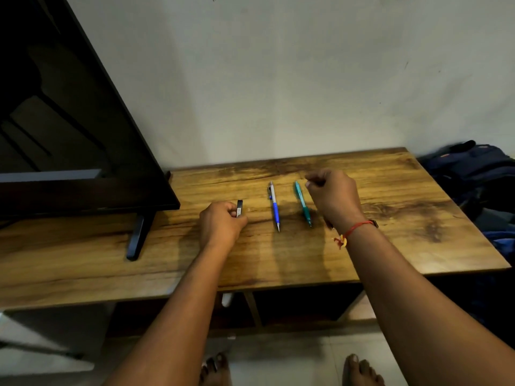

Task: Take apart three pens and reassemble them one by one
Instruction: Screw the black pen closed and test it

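A wood-grain brown table (390,232) stands against a pale wall. The left hand (221,222) is low over the middle of the table, its fingers curled around a short black pen piece (239,208) whose upper end sticks out past the fingertips toward the far edge.

Just to its right, a blue and silver click pen (274,206) lies flat and whole, its tip toward the near edge. Beside that, apart from it and almost parallel, lies a teal plastic pen (303,203), also with its tip toward the near edge.

The right hand (333,196) is raised over the table just right of the teal pen. Its fingers are curled in and thumb and forefinger are drawn together; whether they pinch anything I cannot tell. A red thread bracelet (359,227) circles that wrist.

A black flat-screen television (69,135) on a dark foot fills the table's left end. A dark blue backpack (473,168) sits beyond the right edge.
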